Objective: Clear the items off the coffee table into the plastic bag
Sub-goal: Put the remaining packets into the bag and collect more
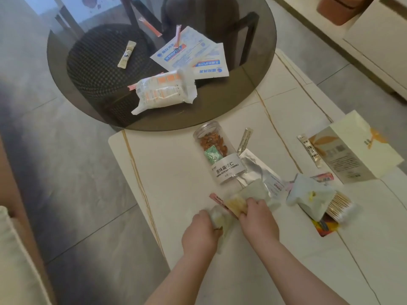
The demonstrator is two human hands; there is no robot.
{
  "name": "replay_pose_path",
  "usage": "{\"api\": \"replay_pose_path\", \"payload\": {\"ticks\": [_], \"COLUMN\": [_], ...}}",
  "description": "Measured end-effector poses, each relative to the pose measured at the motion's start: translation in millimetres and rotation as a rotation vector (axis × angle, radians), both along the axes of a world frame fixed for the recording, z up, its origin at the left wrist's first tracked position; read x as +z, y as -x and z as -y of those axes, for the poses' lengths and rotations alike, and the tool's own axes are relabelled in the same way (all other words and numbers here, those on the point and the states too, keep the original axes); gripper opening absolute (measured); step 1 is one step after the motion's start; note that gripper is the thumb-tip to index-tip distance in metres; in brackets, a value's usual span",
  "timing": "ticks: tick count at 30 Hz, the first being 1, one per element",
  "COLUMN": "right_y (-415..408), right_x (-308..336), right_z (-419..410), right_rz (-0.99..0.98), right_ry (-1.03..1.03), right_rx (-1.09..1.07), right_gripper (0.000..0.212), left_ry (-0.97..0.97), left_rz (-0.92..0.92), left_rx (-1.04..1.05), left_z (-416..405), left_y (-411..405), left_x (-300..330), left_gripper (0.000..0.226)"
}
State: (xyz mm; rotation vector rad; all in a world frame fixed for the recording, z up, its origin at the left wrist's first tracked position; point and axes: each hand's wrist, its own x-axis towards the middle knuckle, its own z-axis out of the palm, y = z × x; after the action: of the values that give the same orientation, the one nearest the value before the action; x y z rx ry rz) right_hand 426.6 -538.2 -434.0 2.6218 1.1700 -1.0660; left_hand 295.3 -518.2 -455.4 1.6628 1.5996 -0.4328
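While gripping a thin translucent plastic bag (222, 219) at the near middle of the white coffee table (176, 172), left hand (201, 234) curled round one bunched end, fingers closed on the film; right hand (256, 215) pinching the other end, fingers bent down onto it. Bag stretched between the two hands, lying on the tabletop, mouth not clearly visible; something pale yellow showing through the film near the right hand, cannot tell what. Pink sachet (217, 199) poking out from under the bag on its far left side. Just beyond the hands, a clear jar (218, 150) lying on its side, partly filled with brown almonds and one small green packet, white label round the end nearer the hands. Touching the jar's right side, a silver foil pouch (258, 170), flat, contents hidden. Slim stick packet (244, 139) beside the jar's far end. Further right, a cream carton (352, 148) with a leaf print, closed, contents unseen, and another stick packet (309, 150) against its left edge. Near the right hand, a crumpled pale wrapper (308, 197) resting over a clear pack of cotton swabs (340, 205), wooden stems packed tight inside. Beyond the white top, a round smoked-glass table (88, 51) carrying two flat mask envelopes (187, 51), a sealed white and orange pack (163, 90) and a few loose stick sachets (126, 54). Grey tiled floor (66, 150) on the left.
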Motion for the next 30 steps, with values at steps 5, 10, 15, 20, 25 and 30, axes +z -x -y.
{"api": "replay_pose_path", "payload": {"ticks": [5, 10, 15, 20, 25, 30], "right_y": [7.3, 26.4, 57.6, 100.5, 170.5, 263.7], "right_x": [44.8, 124.6, 208.6, 267.0, 318.7, 363.5], "right_z": [26.5, 55.4, 91.9, 121.6, 125.5, 132.3], "right_rz": [-0.292, -0.458, -0.504, -0.584, -0.676, -0.748], "right_ry": [-0.088, -0.178, -0.213, -0.220, -0.215, -0.221], "right_rx": [-0.228, -0.271, -0.171, -0.074, 0.118, 0.339], "right_gripper": [0.018, 0.025, 0.022, 0.022, 0.021, 0.022], "left_ry": [0.113, 0.106, 0.074, -0.013, -0.155, -0.288], "left_rz": [0.185, 0.238, 0.423, 0.450, 0.471, 0.483], "left_rx": [0.356, 0.577, 0.818, 0.911, 1.120, 1.311], "left_z": [17.9, 50.0, 90.6, 132.0, 178.9, 226.4], "left_y": [21.9, 52.0, 97.5, 158.7, 234.5, 316.5], "left_x": [42.3, 116.0, 210.6, 284.7, 334.2, 368.8], "left_gripper": [0.030, 0.027, 0.023, 0.022, 0.019, 0.016]}}
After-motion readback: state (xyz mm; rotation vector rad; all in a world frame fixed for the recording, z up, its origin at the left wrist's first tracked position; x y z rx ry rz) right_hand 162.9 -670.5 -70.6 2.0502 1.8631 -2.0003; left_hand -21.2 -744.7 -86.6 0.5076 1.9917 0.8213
